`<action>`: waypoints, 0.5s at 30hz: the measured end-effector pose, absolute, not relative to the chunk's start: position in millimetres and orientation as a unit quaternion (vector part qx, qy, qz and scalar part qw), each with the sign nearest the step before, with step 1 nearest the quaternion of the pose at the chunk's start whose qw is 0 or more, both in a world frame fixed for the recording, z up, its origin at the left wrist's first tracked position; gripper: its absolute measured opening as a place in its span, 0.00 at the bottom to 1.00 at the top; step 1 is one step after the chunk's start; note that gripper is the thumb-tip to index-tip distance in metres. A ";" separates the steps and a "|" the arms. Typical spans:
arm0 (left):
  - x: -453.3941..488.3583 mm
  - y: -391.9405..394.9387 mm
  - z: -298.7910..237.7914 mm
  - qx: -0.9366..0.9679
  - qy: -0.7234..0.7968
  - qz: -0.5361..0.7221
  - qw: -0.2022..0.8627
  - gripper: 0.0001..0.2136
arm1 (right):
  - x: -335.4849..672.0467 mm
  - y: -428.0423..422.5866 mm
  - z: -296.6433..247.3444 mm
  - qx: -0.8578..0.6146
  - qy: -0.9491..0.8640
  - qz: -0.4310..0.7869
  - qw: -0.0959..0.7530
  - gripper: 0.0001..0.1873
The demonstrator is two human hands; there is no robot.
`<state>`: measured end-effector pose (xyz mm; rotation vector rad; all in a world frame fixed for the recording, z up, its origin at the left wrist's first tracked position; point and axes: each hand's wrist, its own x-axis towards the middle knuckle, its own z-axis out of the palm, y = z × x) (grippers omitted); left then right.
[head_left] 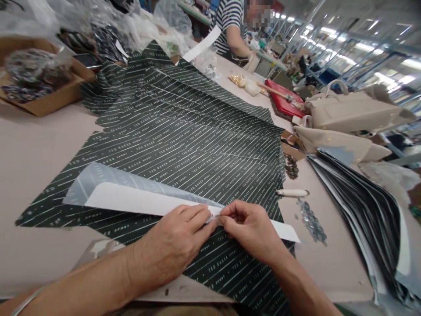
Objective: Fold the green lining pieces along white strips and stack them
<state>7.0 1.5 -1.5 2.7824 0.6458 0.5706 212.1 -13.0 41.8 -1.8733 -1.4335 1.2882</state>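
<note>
A long white strip (131, 199) with a rounded left end lies across dark fabric printed with slanted white lines and lettering (184, 153). Behind the strip, a translucent grey-blue sheet (108, 177) curls up. My left hand (179, 239) is closed over the strip's middle, fingers bent together and thumb near its lower edge. Right beside it, my right hand (246, 226) makes a pinch, thumb against forefinger. Between the fingertips of both hands there is something tiny at the strip, too small to name. The strip's right end shows beyond my right hand.
A cardboard box (49, 98) with bagged small parts stands at left. To the right are a stack of dark, pale-edged sheets (365, 210), small grey metal pieces (311, 221), a white-handled tool (292, 193), beige bags (355, 107) and a red pouch (284, 98). Another person (232, 30) stands behind.
</note>
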 end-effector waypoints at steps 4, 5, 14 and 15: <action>7.5 1.0 -4.5 0.948 0.223 0.188 0.130 0.16 | 203.8 -9.3 33.8 -0.697 -0.525 0.441 0.210 0.04; 7.4 0.8 -5.1 0.948 0.224 0.186 0.133 0.16 | 202.7 -8.7 33.4 -0.702 -0.524 0.436 0.208 0.04; 7.5 0.5 -4.7 0.948 0.223 0.188 0.129 0.16 | 199.6 -8.4 30.0 -0.722 -0.475 0.457 0.211 0.07; 7.7 0.9 -4.4 0.948 0.223 0.188 0.128 0.16 | 199.9 -8.8 29.8 -0.722 -0.476 0.455 0.214 0.07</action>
